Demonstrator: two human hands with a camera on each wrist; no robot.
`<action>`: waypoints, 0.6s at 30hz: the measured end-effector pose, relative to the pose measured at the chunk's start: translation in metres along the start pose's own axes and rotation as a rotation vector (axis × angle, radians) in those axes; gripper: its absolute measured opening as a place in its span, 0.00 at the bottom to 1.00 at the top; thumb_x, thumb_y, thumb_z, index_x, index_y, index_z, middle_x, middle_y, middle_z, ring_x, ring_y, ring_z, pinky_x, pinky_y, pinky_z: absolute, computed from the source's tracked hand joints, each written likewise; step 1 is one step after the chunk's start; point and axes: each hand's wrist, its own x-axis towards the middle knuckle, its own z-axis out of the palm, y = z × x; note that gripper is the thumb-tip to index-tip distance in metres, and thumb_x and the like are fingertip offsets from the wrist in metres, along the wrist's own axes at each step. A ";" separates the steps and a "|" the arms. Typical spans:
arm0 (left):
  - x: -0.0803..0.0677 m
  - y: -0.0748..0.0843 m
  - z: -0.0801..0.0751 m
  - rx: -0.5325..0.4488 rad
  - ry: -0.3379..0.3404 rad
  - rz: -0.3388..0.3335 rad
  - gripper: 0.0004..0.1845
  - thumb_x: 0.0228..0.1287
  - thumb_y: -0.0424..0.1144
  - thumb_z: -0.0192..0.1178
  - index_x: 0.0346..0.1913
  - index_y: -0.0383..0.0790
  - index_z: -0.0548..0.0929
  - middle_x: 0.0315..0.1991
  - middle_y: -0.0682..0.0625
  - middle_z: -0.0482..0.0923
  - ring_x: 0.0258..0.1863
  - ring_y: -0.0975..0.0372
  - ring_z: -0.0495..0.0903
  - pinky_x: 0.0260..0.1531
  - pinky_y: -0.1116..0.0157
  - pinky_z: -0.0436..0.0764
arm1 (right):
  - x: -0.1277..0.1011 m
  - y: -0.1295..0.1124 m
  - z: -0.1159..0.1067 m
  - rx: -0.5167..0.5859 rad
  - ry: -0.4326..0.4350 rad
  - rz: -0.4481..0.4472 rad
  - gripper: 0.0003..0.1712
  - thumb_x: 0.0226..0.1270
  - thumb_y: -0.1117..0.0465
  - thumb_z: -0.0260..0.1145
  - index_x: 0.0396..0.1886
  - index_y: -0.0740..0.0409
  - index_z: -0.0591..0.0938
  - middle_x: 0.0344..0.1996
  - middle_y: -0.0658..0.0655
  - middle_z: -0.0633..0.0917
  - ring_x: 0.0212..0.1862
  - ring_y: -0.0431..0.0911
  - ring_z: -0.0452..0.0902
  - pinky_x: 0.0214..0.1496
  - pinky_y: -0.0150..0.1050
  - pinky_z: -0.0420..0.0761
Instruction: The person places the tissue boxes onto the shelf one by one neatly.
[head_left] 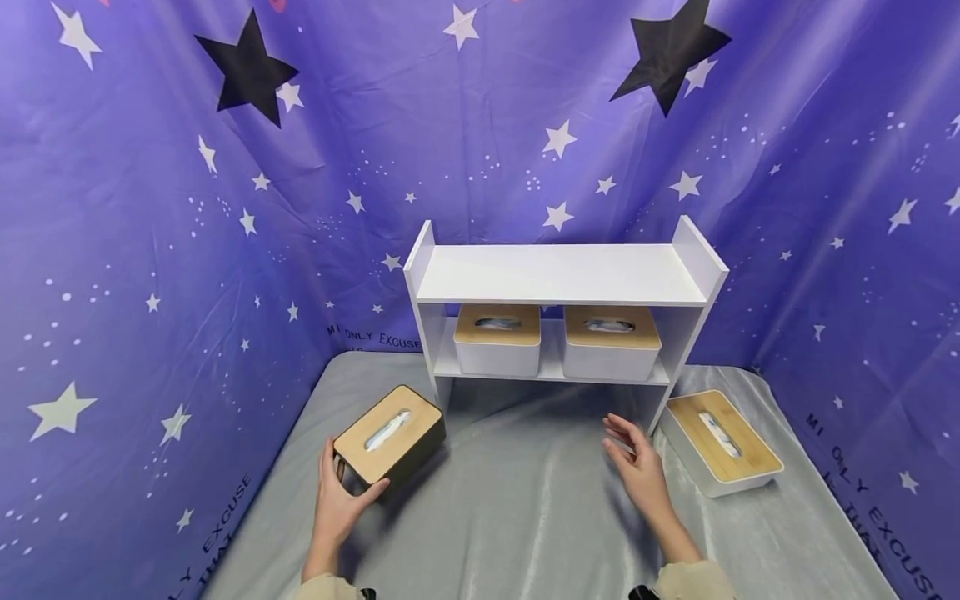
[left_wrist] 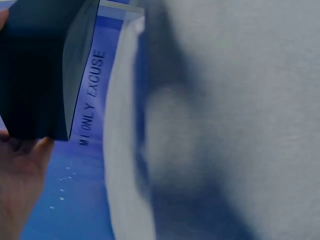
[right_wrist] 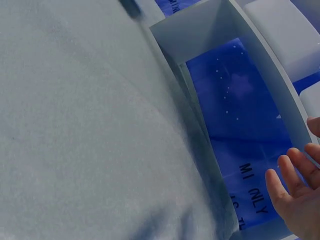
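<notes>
A dark tissue box (head_left: 390,433) with a wooden lid lies at an angle on the grey cloth, left of the shelf. My left hand (head_left: 347,483) grips its near end, thumb on one side and fingers on the other. In the left wrist view the dark tissue box (left_wrist: 35,70) fills the upper left, with my left hand (left_wrist: 20,185) beneath it. My right hand (head_left: 626,446) hovers open over the cloth and holds nothing. It is just left of a white tissue box (head_left: 720,442) with a wooden lid. The right wrist view has my right hand (right_wrist: 295,195) by the shelf's foot.
A white two-level shelf (head_left: 562,275) stands at the back. Two white tissue boxes (head_left: 498,340) (head_left: 611,342) sit on its lower level; its top board is bare. Grey cloth (head_left: 517,508) covers the table, and a purple star-print backdrop (head_left: 150,250) closes in three sides.
</notes>
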 end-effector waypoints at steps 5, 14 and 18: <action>0.000 0.011 -0.005 -0.040 -0.066 0.046 0.68 0.43 0.35 0.80 0.81 0.39 0.41 0.79 0.32 0.44 0.78 0.40 0.49 0.64 0.92 0.55 | 0.000 -0.002 0.007 0.039 -0.045 -0.021 0.24 0.65 0.77 0.63 0.61 0.78 0.73 0.52 0.31 0.80 0.54 0.21 0.76 0.52 0.16 0.79; -0.003 0.036 0.000 -0.025 -0.146 0.151 0.68 0.39 0.35 0.81 0.81 0.40 0.44 0.78 0.33 0.48 0.76 0.43 0.53 0.62 0.92 0.56 | -0.002 -0.013 0.020 0.019 -0.112 -0.057 0.24 0.64 0.75 0.66 0.61 0.72 0.76 0.56 0.67 0.82 0.56 0.22 0.75 0.54 0.20 0.81; -0.006 0.045 0.007 -0.035 -0.175 0.196 0.68 0.39 0.35 0.81 0.81 0.43 0.44 0.78 0.35 0.51 0.75 0.44 0.55 0.66 0.86 0.60 | -0.002 -0.020 0.025 0.021 -0.148 -0.077 0.26 0.64 0.74 0.67 0.62 0.72 0.76 0.56 0.77 0.78 0.57 0.25 0.76 0.55 0.21 0.81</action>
